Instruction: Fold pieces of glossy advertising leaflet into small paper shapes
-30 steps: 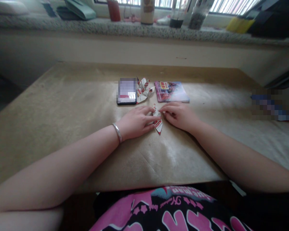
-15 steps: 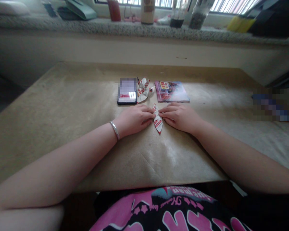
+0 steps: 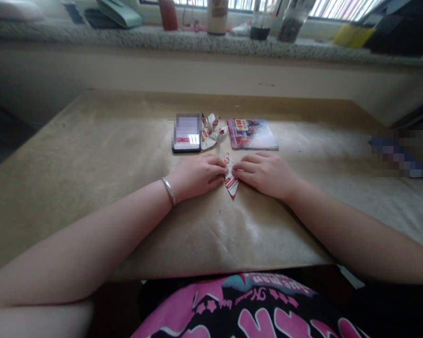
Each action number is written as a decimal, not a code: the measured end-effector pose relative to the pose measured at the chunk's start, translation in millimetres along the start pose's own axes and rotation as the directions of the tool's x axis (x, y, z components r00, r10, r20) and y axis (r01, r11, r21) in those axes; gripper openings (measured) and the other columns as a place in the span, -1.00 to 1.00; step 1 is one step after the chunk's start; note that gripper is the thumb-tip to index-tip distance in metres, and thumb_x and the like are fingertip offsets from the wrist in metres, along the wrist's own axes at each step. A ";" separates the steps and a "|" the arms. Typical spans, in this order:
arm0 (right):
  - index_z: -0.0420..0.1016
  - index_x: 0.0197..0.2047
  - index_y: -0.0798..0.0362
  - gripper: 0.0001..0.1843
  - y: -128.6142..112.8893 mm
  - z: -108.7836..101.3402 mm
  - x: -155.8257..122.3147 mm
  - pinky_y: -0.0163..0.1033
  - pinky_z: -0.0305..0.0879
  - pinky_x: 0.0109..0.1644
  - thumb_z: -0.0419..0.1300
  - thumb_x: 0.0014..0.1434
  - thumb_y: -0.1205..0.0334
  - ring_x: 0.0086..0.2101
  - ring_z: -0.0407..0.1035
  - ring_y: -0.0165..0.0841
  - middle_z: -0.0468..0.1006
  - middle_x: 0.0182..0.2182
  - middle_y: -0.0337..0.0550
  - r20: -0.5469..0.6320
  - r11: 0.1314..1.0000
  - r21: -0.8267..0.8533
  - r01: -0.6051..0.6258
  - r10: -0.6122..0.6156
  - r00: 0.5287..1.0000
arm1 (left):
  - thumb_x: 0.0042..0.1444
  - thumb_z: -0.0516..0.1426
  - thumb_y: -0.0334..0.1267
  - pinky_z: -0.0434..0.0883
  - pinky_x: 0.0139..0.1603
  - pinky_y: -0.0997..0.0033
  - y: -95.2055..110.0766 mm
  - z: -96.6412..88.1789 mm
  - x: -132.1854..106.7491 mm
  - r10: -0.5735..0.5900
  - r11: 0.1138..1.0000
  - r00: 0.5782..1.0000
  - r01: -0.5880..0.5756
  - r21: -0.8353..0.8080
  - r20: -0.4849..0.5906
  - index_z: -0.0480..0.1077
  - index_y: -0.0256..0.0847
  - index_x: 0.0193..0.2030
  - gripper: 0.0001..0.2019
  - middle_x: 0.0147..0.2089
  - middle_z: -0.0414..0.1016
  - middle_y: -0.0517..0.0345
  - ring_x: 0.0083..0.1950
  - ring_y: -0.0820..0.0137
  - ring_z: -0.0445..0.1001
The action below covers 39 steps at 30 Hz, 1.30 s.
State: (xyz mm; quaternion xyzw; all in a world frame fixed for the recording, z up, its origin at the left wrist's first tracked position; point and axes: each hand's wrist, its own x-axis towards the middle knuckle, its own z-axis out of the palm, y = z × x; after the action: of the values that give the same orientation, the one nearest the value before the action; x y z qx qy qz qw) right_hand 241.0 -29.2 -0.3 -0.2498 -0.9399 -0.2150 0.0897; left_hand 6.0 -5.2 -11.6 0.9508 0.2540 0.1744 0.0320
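Folded paper piece (image 3: 231,180): small, white with red print, narrow and pointed at its near end; lies flat on the brown paper table cover (image 3: 91,155), near the middle of the table, between the two hands. Left hand (image 3: 195,176): fingers curled, tips pinched onto the left edge of the piece; silver bracelet (image 3: 169,191) at the wrist. Right hand (image 3: 266,173): fingers likewise bent, tips closed on the right edge, touching the piece opposite the left ones. Step in hand, judged from the grip: pressing a fold from both sides. Best done with both sets of fingertips level, edges matched before any pressure, pressure run from the middle toward the point, and the piece kept flat on the cover so as not to skew the crease. Just beyond the hands: phone (image 3: 186,134), face up, screen lit; touching its right side, a loose heap of similar folded paper (image 3: 211,131); further right, apart from the heap, a printed booklet (image 3: 252,134) lying flat. Farthest out: stone windowsill (image 3: 197,43) with jars and bottles, blurred.
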 end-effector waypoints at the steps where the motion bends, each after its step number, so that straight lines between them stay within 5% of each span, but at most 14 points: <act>1: 0.56 -0.13 0.05 -0.76 -0.7 -1.8 0.5 -0.17 0.18 -0.21 0.06 0.34 0.25 -0.21 0.42 -0.28 0.64 -0.20 -0.15 0.011 1.000 -0.017 0.015 -0.015 1.000 | 0.23 0.10 -0.24 0.47 0.02 0.28 -0.9 0.6 0.0 0.000 1.000 1.000 0.000 -0.010 0.001 0.54 -0.21 -0.08 -0.77 -0.02 0.56 0.04 -0.04 0.30 0.51; 8: 0.54 -0.17 0.04 -0.75 -1.5 -5.0 1.9 -0.20 0.12 -0.23 0.03 0.36 0.25 -0.22 0.38 -0.31 0.63 -0.20 -0.13 0.049 0.999 -0.007 0.045 -0.045 0.998 | 0.21 0.12 -0.26 0.47 0.04 0.27 -5.2 2.6 0.0 0.028 0.999 0.999 -0.029 -0.042 -0.018 0.53 -0.23 -0.11 -0.80 -0.04 0.57 0.03 -0.03 0.29 0.52; 14: 0.56 -0.25 0.02 -0.78 0.9 4.3 2.6 -0.22 0.16 -0.23 0.08 0.30 0.22 -0.24 0.42 -0.31 0.63 -0.26 -0.14 0.041 0.978 0.151 -0.145 0.140 0.989 | 0.22 0.11 -0.26 0.46 0.00 0.33 -2.3 1.1 0.9 0.017 1.000 1.000 -0.017 -0.011 -0.025 0.53 -0.22 -0.11 -0.80 -0.05 0.57 0.04 -0.06 0.32 0.53; 21: 0.56 -0.36 0.05 -0.86 0.9 14.6 4.8 -0.23 0.27 -0.17 0.16 0.10 0.36 -0.28 0.45 -0.30 0.62 -0.34 -0.12 -0.002 0.847 0.446 -0.290 0.325 0.946 | 0.23 0.09 -0.22 0.45 -0.10 0.36 2.7 -0.5 1.5 0.019 0.995 1.000 -0.017 0.095 -0.020 0.53 -0.20 -0.14 -0.79 -0.08 0.56 0.06 -0.11 0.33 0.51; 29: 0.50 -0.46 0.07 -0.94 -3.3 23.0 4.8 -0.24 0.30 -0.22 0.22 0.04 0.32 -0.33 0.43 -0.31 0.56 -0.39 -0.10 0.007 0.689 0.635 -0.351 0.449 0.894 | 0.31 0.02 -0.15 0.40 -0.14 0.35 3.0 -6.3 7.4 0.152 0.945 0.987 -0.162 0.283 0.059 0.50 -0.20 -0.20 -0.74 -0.14 0.55 0.03 -0.09 0.32 0.50; 34: 0.50 -0.42 0.06 -0.95 -4.0 23.2 3.7 -0.23 0.29 -0.19 0.21 0.04 0.33 -0.30 0.41 -0.30 0.56 -0.37 -0.11 -0.001 0.707 0.613 -0.352 0.446 0.895 | 0.29 0.06 -0.31 0.39 -0.15 0.32 8.3 -9.8 9.5 0.215 0.893 0.970 -0.241 0.381 0.110 0.46 -0.20 -0.23 -0.84 -0.13 0.56 0.06 -0.05 0.30 0.49; 39: 0.55 -0.33 0.07 -0.85 -5.7 12.9 4.0 -0.22 0.26 -0.17 0.14 0.11 0.35 -0.25 0.42 -0.26 0.59 -0.32 -0.09 0.010 0.862 0.405 -0.303 0.328 0.945 | 0.31 0.00 -0.34 0.40 -0.04 0.28 10.4 -7.4 11.8 0.239 0.883 0.970 -0.237 0.406 0.046 0.45 -0.24 -0.25 -0.79 -0.18 0.57 0.05 -0.08 0.32 0.50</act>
State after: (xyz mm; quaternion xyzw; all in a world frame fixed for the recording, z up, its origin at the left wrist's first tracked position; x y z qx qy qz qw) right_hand 233.9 -26.2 -12.8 -0.3699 -0.9071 -0.0074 0.2006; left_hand 17.9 -8.5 0.6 0.9599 0.1663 0.1224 -0.1895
